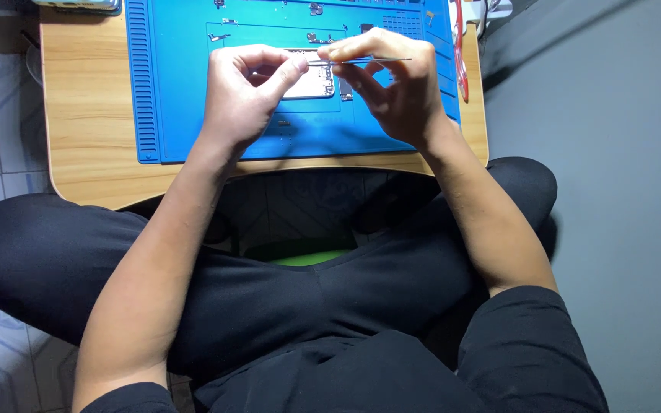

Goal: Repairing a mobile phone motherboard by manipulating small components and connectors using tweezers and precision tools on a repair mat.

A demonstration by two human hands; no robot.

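Tweezers out, tiny parts everywhere

The right hand (pixel 399 88) pinches thin metal tweezers (pixel 361 60) between thumb and fingers, held flat so the tips reach across to the left hand (pixel 246 88) — that one's curled shut, thumb against forefinger, maybe holding something, too small to tell. Both hover right over a pale opened phone body (pixel 311 84), which lies on a blue repair mat (pixel 170 76) covering a low wooden table (pixel 86 115). Small loose parts (pixel 315 37) sit near the mat's far grooves — probably kept from rolling off.
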